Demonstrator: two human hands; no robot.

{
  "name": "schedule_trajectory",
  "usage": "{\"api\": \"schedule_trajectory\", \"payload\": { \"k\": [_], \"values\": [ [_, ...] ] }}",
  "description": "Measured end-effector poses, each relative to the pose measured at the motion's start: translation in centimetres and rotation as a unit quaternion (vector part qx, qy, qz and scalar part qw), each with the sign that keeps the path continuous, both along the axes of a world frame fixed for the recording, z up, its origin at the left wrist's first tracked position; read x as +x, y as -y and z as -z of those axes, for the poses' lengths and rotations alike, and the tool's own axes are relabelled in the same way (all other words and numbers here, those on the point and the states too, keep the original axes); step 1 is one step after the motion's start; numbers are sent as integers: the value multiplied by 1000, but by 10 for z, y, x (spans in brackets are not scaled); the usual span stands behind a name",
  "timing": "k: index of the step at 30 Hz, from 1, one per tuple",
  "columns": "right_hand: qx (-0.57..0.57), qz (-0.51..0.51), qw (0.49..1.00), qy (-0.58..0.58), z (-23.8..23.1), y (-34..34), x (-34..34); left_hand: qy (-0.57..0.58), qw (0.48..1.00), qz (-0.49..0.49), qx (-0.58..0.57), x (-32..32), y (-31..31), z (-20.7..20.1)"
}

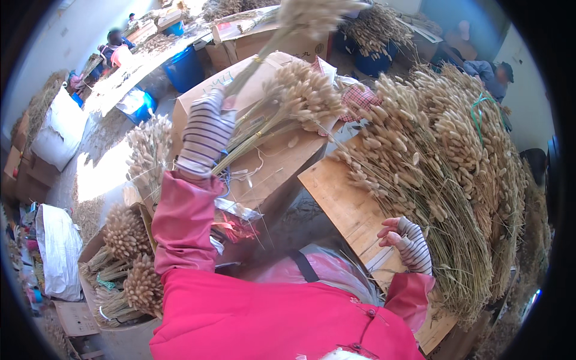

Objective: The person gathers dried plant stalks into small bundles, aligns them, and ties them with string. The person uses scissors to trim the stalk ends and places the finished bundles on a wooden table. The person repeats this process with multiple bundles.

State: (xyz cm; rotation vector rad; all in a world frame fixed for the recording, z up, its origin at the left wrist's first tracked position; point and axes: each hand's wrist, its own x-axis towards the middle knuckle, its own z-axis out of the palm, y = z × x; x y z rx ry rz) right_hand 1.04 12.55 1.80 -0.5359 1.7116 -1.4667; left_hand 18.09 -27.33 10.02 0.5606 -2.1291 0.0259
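My left hand (pixel 207 129), in a striped fingerless glove, is closed around the stems of a tied bunch of dried bunny-tail grass (pixel 312 21), its fluffy heads pointing up and away. Below that bunch, more tied bunny-tail bunches (pixel 303 96) lie on a cardboard box (pixel 279 165). My right hand (pixel 408 243), gloved the same way, hovers over a wooden board (pixel 339 186) with its fingers loosely bent and apart, and nothing shows in them. Just right of it lies a large heap of loose bunny-tail stems (pixel 444 198), heads toward the far side.
At lower left an open carton (pixel 90 294) holds several tied bunches. White sacks (pixel 60 252) and blue tubs (pixel 183 69) stand farther left and back. A person (pixel 489 75) is behind the heap; others sit at far left. A green tie (pixel 480 111) lies on the heap.
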Motion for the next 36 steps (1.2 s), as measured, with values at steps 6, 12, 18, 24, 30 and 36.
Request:
{"api": "schedule_trajectory", "payload": {
  "k": [6,12,18,24,30,36],
  "values": [
    [76,-23,997,-5,18,2,0,153,954,-22,258,10,69,96],
    [103,33,994,10,21,1,1,224,892,-17,391,9,91,159],
    [116,39,992,-31,24,2,0,139,923,-19,357,15,75,115],
    [129,52,990,-36,32,-2,1,185,950,-34,250,31,70,115],
    [141,56,987,-45,48,-9,1,364,899,-119,215,20,66,121],
    [149,77,983,-74,55,-26,-4,445,857,-210,152,9,58,95]
  ]
}}
